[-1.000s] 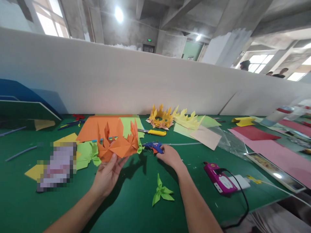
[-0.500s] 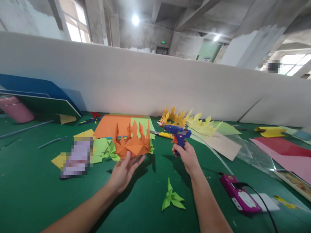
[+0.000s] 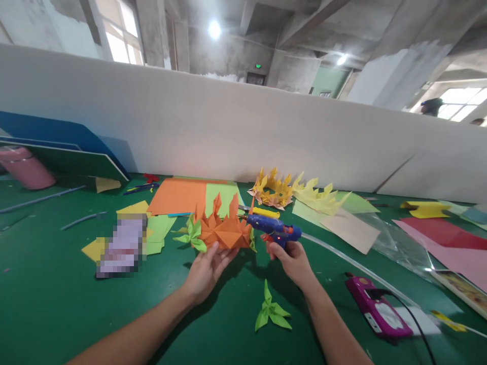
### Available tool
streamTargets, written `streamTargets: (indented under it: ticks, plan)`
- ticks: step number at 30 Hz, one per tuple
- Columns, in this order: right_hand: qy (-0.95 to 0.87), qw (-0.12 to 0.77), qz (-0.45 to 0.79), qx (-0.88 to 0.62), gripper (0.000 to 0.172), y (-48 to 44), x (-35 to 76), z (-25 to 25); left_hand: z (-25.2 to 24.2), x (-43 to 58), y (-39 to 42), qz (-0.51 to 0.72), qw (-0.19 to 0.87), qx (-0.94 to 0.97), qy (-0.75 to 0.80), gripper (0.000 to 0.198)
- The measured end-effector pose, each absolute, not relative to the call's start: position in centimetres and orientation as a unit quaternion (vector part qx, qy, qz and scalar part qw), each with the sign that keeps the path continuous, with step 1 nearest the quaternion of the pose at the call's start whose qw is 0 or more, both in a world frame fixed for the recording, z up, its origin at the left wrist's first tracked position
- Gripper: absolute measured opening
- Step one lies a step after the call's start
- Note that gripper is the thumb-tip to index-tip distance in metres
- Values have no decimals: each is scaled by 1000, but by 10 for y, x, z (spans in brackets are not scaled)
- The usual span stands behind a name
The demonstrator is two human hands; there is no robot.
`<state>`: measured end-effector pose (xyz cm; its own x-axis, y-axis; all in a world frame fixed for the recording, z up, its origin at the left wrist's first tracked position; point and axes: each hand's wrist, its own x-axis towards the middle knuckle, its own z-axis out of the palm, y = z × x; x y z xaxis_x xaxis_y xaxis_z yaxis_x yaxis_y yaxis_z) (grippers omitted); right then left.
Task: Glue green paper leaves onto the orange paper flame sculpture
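My left hand (image 3: 207, 271) is closed on the lower edge of an orange folded-paper crown (image 3: 224, 230), thumb in front, holding it above the table. Green paper leaves (image 3: 193, 234) show at the crown's left side, and a bit of green at its right. A blue hot glue gun (image 3: 272, 226) with a small red light is gripped in my right hand (image 3: 294, 263). Its nozzle points left, at the crown's right part; whether it touches cannot be made out. A clear glue stick (image 3: 342, 254) trails from its back. On the table below lies a green three-pointed paper leaf piece (image 3: 268, 308).
A golden paper crown (image 3: 274, 190) and a pale yellow crown strip (image 3: 321, 195) stand at the back. Behind my hands lie orange sheets (image 3: 178, 195) and a yellow cutter (image 3: 266, 212). A magenta device (image 3: 378, 306) with a black cable sits right; a pink cup (image 3: 26, 167) left.
The glue gun has moved down and left, bringing its nozzle to the crown. My left hand has shifted right and tilted the crown, and its left-side green leaves show more fully.
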<state>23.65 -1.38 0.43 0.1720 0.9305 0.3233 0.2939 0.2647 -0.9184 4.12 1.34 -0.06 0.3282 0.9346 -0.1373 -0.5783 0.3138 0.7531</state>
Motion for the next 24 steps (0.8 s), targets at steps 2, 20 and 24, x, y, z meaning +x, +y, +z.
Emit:
streamTargets:
  ticks: [2,20,24]
  plan:
    - [-599,545,232,-538,39,-18,232,-2,-2,42,13,507,754,302,288,27]
    - [-781,413,-59,-464,24,-29,226,-2,-1,31,13,503,731,331,322,18]
    - [-784,392,-48,-478,24,-30,226,-1,0,32,12,499,730,332,328,22]
